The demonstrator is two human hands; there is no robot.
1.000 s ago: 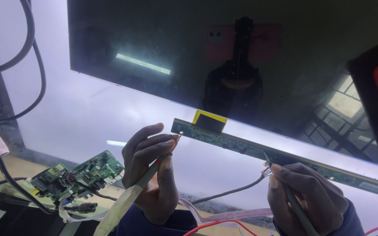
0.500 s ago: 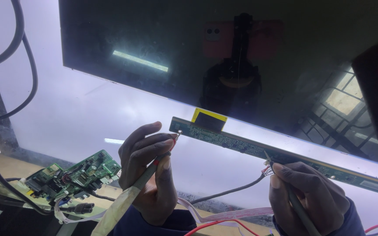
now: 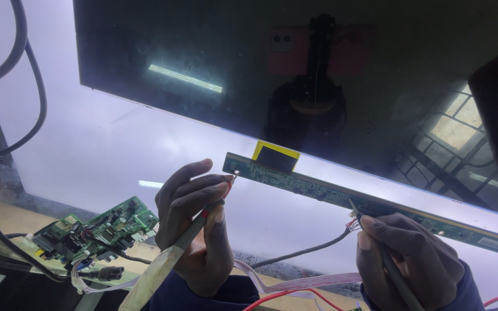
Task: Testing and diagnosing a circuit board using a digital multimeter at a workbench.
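A long narrow green circuit strip (image 3: pixel 341 193) runs along the lower edge of a dark display panel (image 3: pixel 295 75), joined to it by a yellow-edged flex tab (image 3: pixel 276 154). My left hand (image 3: pixel 194 222) pinches a thin probe whose tip (image 3: pixel 233 178) touches the strip's left end, with a pale flat ribbon (image 3: pixel 162 262) running down past the palm. My right hand (image 3: pixel 407 262) grips a second slim probe (image 3: pixel 370 239), its tip set on the strip near a small wire connector (image 3: pixel 353 223).
A green circuit board (image 3: pixel 96 227) with cables lies at the lower left on a wooden bench. Black cables (image 3: pixel 24 75) hang at the left. A lit white backlight sheet (image 3: pixel 87 144) lies under the panel. Red wires (image 3: pixel 286 296) and a flat ribbon (image 3: pixel 312 282) lie below.
The view has shifted slightly, so the panel and board sit further left in frame. Both hands keep their probes on the strip in the same spots.
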